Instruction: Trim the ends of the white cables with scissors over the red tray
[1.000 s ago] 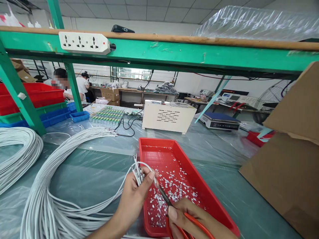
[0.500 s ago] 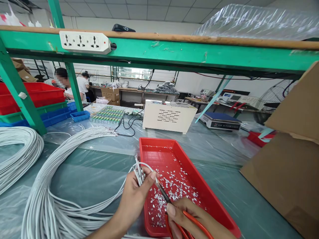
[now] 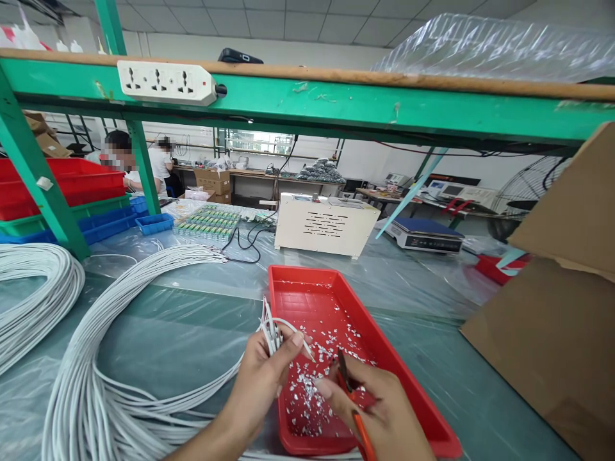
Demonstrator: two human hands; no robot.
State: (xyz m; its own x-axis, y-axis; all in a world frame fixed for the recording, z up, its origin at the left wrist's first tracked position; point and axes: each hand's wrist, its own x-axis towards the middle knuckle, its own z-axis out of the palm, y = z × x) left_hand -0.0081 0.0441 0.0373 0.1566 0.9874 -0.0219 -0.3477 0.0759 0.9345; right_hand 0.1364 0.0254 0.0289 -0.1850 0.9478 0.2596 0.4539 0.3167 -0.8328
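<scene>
My left hand (image 3: pixel 269 365) is closed around several white cables (image 3: pixel 270 330), their ends standing up above the fingers. One cable end bends over to the right between thumb and forefinger and points at the tray. My right hand (image 3: pixel 379 397) grips cutting pliers with orange-red handles (image 3: pixel 364 435); the dark jaws (image 3: pixel 343 368) point up, apart from the cable end. Both hands are over a long red tray (image 3: pixel 331 275) scattered with small silvery scraps (image 3: pixel 307 387). From my left hand the cables run back to a large white cable bundle (image 3: pixel 91 358) on the left.
Another cable coil (image 3: pixel 62 282) lies far left. Behind the tray stand a beige machine (image 3: pixel 327 224), a rack of green boards (image 3: pixel 206 222) and a scale (image 3: pixel 423 235). A cardboard box (image 3: pixel 548 339) stands right. A green shelf beam (image 3: pixel 307 96) crosses above. Two people sit in the background.
The pliers have come away from the cable end, and my right hand has shifted right, turning the jaws upward. My left hand holds the cables in nearly the same place.
</scene>
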